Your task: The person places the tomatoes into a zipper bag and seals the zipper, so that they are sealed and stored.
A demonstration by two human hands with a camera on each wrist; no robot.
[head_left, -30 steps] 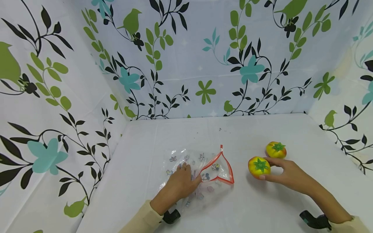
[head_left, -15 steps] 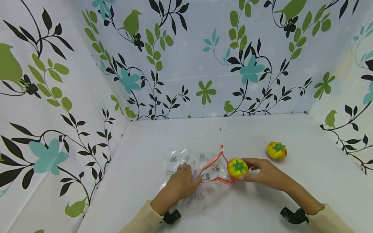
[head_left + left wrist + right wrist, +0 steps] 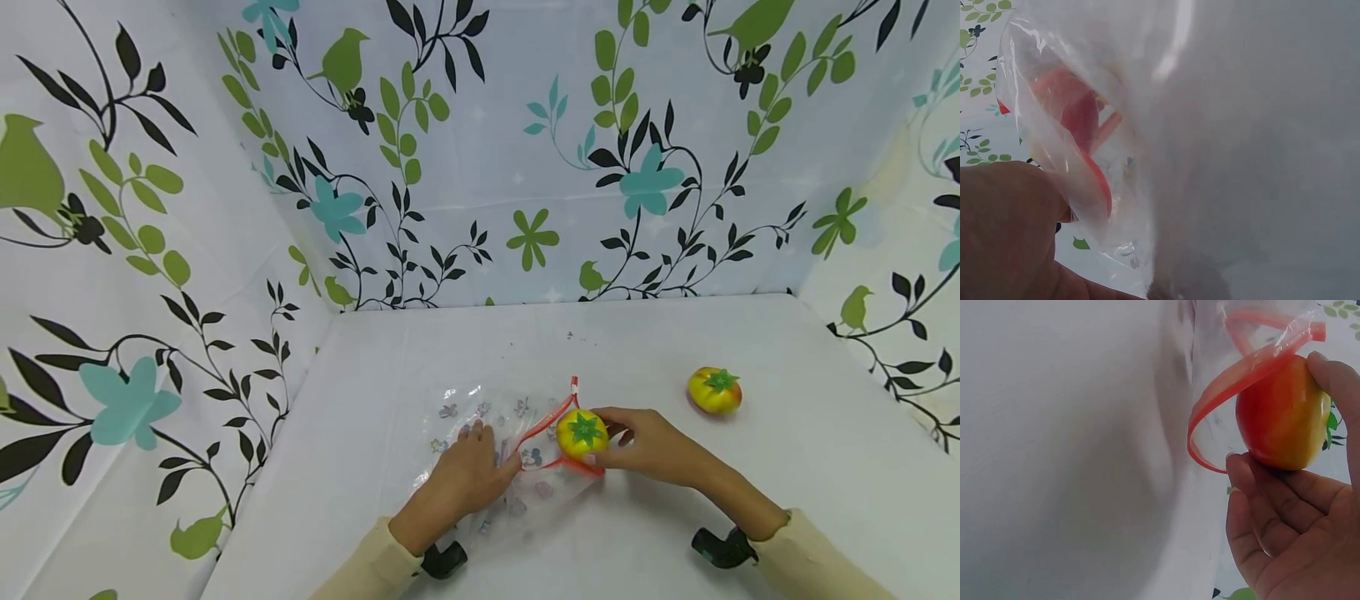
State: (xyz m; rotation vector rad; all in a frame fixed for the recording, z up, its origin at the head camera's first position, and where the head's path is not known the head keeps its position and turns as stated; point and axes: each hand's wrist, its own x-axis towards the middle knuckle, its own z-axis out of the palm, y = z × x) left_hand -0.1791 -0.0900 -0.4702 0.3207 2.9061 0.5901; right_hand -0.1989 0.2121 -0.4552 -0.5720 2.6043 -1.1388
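Observation:
My right hand (image 3: 651, 448) holds a yellow-and-red toy tomato (image 3: 582, 433) with a star-shaped green top between thumb and fingers. The fruit is at the mouth of a clear printed plastic zip bag (image 3: 463, 402) and overlaps its red-edged opening. In the right wrist view the red rim (image 3: 1217, 394) of the bag arcs beside the tomato (image 3: 1285, 415). My left hand (image 3: 467, 473) lies over the bag and pinches its upper layer near the mouth, which gapes. In the left wrist view, film covers much of the picture, and the thumb (image 3: 1016, 206) is against the bag.
A second toy tomato (image 3: 715, 391), also yellow and red, lies on the white table (image 3: 420, 346) to the right, beyond the right hand. Patterned cloth walls (image 3: 465, 167) with leaves and birds enclose the back and sides. A black wrist mount (image 3: 723, 548) sits by each sleeve.
My right hand has carried the toy tomato leftward, from beside the other tomato to the bag's mouth. The left hand stays on the bag. The second tomato has not moved.

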